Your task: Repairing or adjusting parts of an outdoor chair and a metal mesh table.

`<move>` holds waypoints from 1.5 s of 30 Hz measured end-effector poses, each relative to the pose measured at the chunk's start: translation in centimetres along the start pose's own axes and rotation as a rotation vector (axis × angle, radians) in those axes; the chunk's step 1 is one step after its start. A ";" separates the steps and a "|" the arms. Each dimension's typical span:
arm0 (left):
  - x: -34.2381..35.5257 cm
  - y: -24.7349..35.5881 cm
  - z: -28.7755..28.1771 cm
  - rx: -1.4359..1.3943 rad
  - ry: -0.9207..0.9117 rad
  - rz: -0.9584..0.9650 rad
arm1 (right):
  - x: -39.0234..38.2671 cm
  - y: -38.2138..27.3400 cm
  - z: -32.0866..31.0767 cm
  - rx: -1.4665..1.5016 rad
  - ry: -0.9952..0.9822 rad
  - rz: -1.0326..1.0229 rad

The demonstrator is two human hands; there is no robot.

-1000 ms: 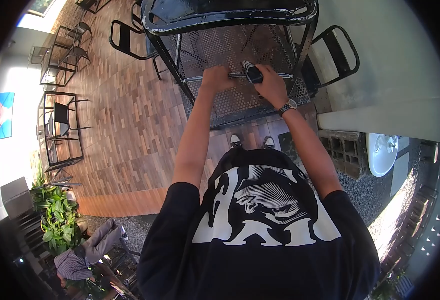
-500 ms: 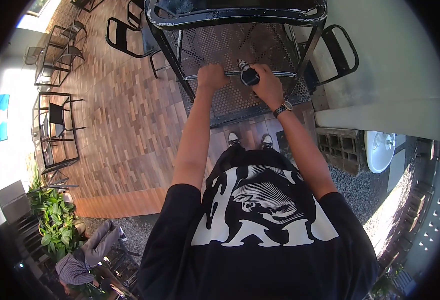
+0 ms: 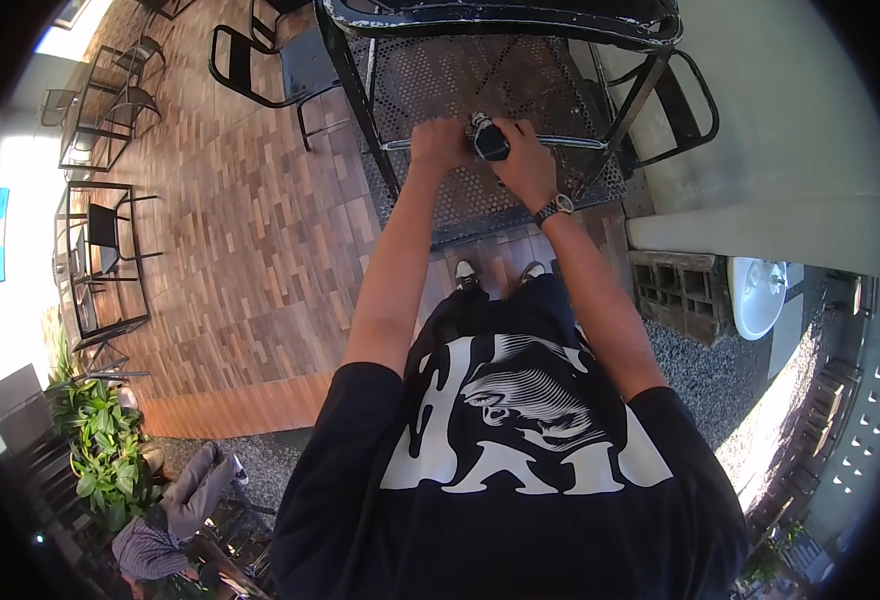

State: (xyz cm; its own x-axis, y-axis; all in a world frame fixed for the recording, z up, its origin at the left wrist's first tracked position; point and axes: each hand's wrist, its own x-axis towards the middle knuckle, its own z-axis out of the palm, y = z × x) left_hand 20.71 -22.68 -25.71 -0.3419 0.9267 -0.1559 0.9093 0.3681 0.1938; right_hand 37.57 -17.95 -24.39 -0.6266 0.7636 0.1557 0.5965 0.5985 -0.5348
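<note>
In front of me stands a scuffed black metal chair frame (image 3: 510,28), its pale crossbar (image 3: 576,143) running between two legs over a perforated dark metal surface (image 3: 430,78). My left hand (image 3: 439,145) is closed at the crossbar, left of the middle, knuckles up. Close beside it, my right hand (image 3: 528,168), with a watch on the wrist, is wrapped round a small tool (image 3: 492,143) with a black rounded end and a silvery tip. The tool lies over the crossbar. Its exact kind is hard to make out.
Black metal chairs (image 3: 305,75) stand left and right of the frame, the right one (image 3: 685,110) by a grey wall. A white sink (image 3: 760,300) and grey hollow blocks (image 3: 675,290) are at right. Green plants (image 3: 105,440) and a seated person (image 3: 195,490) are lower left.
My left hand has slid right along the crossbar, nearer the tool. My right hand and the tool have shifted slightly left relative to the bar. The whole view has turned a little.
</note>
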 end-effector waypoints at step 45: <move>-0.4 0.2 -0.3 -0.059 0.082 0.028 | -1.4 1.2 -0.3 0.060 0.044 -0.016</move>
State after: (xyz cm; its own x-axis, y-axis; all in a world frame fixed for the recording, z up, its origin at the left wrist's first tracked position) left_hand 20.95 -22.91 -25.28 -0.3371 0.9388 -0.0705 0.9040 0.3437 0.2542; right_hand 39.27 -18.21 -24.98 -0.6127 0.7645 0.2003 0.5542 0.5964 -0.5806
